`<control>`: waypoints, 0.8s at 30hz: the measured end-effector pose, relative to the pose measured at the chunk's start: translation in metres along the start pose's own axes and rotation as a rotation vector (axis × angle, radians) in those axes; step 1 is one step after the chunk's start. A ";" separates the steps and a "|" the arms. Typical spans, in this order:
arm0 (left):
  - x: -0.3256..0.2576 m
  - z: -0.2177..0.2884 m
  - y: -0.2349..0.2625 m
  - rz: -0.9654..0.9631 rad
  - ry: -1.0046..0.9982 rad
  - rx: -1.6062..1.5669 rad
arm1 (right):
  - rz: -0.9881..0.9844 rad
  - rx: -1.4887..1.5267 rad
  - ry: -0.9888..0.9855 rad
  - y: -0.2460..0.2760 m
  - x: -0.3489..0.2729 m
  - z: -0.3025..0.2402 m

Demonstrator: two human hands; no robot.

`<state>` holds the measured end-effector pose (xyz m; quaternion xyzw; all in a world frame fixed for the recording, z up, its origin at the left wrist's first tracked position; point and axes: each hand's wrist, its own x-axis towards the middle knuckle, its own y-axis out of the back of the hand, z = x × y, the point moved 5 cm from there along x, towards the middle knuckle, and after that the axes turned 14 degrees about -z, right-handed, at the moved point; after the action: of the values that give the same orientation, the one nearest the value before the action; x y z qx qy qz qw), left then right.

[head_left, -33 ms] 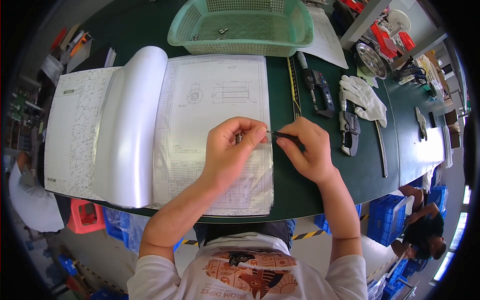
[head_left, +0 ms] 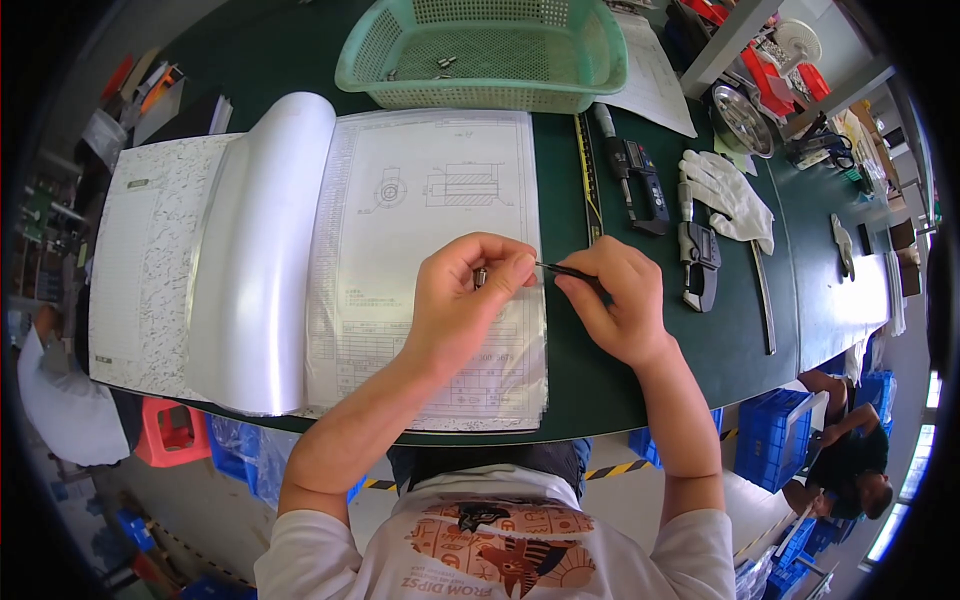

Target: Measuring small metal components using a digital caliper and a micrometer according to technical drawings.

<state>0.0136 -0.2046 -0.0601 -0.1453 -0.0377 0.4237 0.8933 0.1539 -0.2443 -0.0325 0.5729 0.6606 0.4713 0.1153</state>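
My left hand (head_left: 462,290) is closed above the open drawing folder. A small shiny metal cylinder (head_left: 481,277) shows between its curled fingers and palm. Its thumb and index finger are pinched together; whatever is between those tips is hidden. Opposite them, my right hand (head_left: 622,296) grips a thin black pen-like tool (head_left: 568,270). That tool's fine tip points left and meets the left fingertips, or comes very close. Under the hands lies a plastic-sleeved technical drawing (head_left: 430,240) of a cylindrical part.
Behind the folder stands a green mesh basket (head_left: 480,97) with several small metal parts inside. Two digital micrometers (head_left: 640,185), a white glove (head_left: 730,198) and a steel rule (head_left: 764,300) lie to the right. A metal bowl (head_left: 742,120) sits farther back. A seated person (head_left: 850,440) is at far right.
Both hands have shifted very slightly to the right, still holding the same things. Nothing else has visibly moved.
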 end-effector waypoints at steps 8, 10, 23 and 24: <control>0.002 -0.007 0.002 -0.058 0.059 -0.019 | 0.036 -0.146 0.100 0.004 0.001 -0.010; 0.003 -0.008 0.002 -0.046 0.052 0.008 | 0.041 -0.166 0.116 0.004 0.001 -0.011; -0.001 -0.002 0.003 0.014 -0.070 0.113 | -0.204 0.364 -0.140 -0.010 -0.008 0.011; -0.001 -0.002 0.004 0.013 -0.081 0.116 | -0.264 0.460 -0.204 -0.013 -0.007 0.012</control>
<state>0.0103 -0.2037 -0.0632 -0.0763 -0.0482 0.4367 0.8951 0.1563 -0.2432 -0.0515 0.5375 0.8041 0.2296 0.1086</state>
